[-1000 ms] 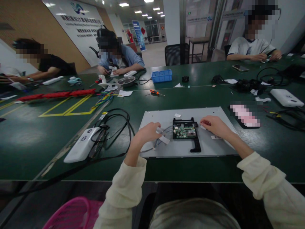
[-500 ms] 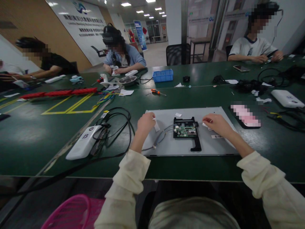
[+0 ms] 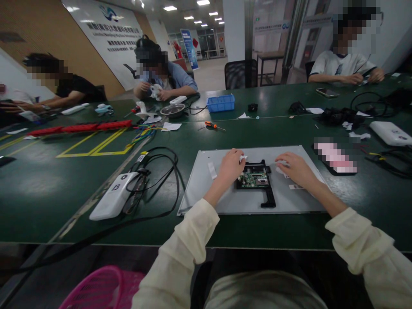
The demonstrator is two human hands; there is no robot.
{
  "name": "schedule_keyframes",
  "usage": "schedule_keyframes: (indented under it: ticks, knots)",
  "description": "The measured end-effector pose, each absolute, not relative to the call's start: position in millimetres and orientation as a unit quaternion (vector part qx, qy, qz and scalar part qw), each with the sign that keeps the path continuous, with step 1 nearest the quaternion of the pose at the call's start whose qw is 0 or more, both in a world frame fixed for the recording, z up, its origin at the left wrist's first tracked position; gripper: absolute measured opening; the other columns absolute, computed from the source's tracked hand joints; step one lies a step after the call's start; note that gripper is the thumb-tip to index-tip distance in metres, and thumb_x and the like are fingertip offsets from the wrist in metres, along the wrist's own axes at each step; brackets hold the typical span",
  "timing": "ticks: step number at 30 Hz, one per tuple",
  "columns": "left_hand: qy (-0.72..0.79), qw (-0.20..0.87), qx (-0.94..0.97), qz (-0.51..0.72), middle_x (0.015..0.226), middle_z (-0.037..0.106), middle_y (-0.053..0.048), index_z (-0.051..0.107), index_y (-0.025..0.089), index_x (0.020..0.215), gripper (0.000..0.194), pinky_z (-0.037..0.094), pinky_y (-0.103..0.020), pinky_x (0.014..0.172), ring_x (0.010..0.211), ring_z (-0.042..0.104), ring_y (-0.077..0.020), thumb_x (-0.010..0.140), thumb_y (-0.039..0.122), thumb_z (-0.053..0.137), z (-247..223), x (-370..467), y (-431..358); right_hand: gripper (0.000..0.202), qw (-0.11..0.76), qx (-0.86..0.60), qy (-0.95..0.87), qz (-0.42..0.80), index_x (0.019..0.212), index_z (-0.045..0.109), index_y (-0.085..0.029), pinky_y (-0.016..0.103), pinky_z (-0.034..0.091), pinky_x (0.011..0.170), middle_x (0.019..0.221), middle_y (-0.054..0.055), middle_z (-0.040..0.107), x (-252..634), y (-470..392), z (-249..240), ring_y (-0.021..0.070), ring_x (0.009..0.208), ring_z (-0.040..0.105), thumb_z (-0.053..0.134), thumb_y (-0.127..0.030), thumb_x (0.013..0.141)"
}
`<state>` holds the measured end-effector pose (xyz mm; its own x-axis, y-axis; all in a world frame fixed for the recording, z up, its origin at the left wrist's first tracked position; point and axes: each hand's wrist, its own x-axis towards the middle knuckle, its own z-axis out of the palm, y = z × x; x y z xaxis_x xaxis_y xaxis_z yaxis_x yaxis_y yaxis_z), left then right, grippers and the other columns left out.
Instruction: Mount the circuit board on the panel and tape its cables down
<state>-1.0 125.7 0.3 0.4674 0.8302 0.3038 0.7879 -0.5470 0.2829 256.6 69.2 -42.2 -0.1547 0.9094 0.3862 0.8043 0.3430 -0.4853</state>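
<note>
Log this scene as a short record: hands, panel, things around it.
Left hand: fingertips at a white scrap by the frame's far edge; grip unclear
Right hand: over the panel's right part, fingers bent; whether they hold anything is unclear
Panel: gray, flat on the green table
On panel: circuit board inside a black frame; white strip left of the left hand
Beyond panel: orange screwdriver, blue tray
Below table edge: pink basket, on the left
</note>
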Motion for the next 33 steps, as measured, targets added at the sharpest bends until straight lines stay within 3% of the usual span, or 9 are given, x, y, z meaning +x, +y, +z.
schedule_keyframes:
  ticks: [6, 14, 22, 29, 33]
  knots:
    - [0.468, 0.073, 0.852, 0.225, 0.091, 0.062, -0.006, 0.064, 0.016, 0.087, 0.016, 0.046, -0.030, 0.085, 0.091, 0.058, -0.0187, 0.087, 0.014, 0.049, -17, -13, 131, 0.023, 0.353, -0.561, -0.743, 0.087, 0.103, 0.066, -0.020, 0.038, 0.047, 0.089, 0.107, 0.008, 0.066, 244, 81, -28, 0.0224, 0.100, 0.061, 0.049, -0.023, 0.088]
    - [0.481, 0.081, 0.846, 0.213, 0.090, 0.061, -0.005, 0.064, 0.017, 0.088, 0.018, 0.046, -0.028, 0.080, 0.086, 0.058, -0.0176, 0.083, 0.009, 0.049, -17, -12, 132, 0.031, 0.253, -0.513, -0.811, 0.124, 0.114, 0.066, -0.014, 0.037, 0.043, 0.097, 0.117, 0.013, 0.067, 193, 130, -10, 0.0243, 0.110, 0.060, 0.056, -0.022, 0.086]
    - [0.491, 0.087, 0.842, 0.207, 0.092, 0.060, -0.005, 0.064, 0.018, 0.091, 0.020, 0.046, -0.028, 0.077, 0.082, 0.058, -0.0171, 0.082, 0.008, 0.049, -19, -12, 131, 0.030, 0.174, -0.457, -0.865, 0.111, 0.110, 0.070, -0.020, 0.027, 0.045, 0.084, 0.107, 0.007, 0.071, 169, 158, -9, 0.0205, 0.097, 0.064, 0.062, -0.020, 0.080]
    - [0.501, 0.093, 0.837, 0.198, 0.094, 0.060, -0.005, 0.064, 0.019, 0.091, 0.018, 0.045, -0.027, 0.079, 0.087, 0.059, -0.0177, 0.083, 0.009, 0.051, -18, -12, 130, 0.022, 0.129, -0.493, -0.860, 0.023, 0.094, 0.073, -0.019, 0.029, 0.044, 0.079, 0.102, 0.011, 0.070, 158, 152, -7, 0.0222, 0.094, 0.065, 0.053, -0.016, 0.088]
    - [0.494, 0.086, 0.840, 0.208, 0.091, 0.059, -0.004, 0.063, 0.019, 0.088, 0.016, 0.045, -0.027, 0.077, 0.084, 0.059, -0.0173, 0.083, 0.010, 0.050, -19, -12, 130, 0.025, 0.137, -0.523, -0.841, -0.004, 0.099, 0.070, -0.017, 0.031, 0.044, 0.076, 0.102, 0.013, 0.070, 171, 141, 2, 0.0239, 0.093, 0.065, 0.046, -0.021, 0.093]
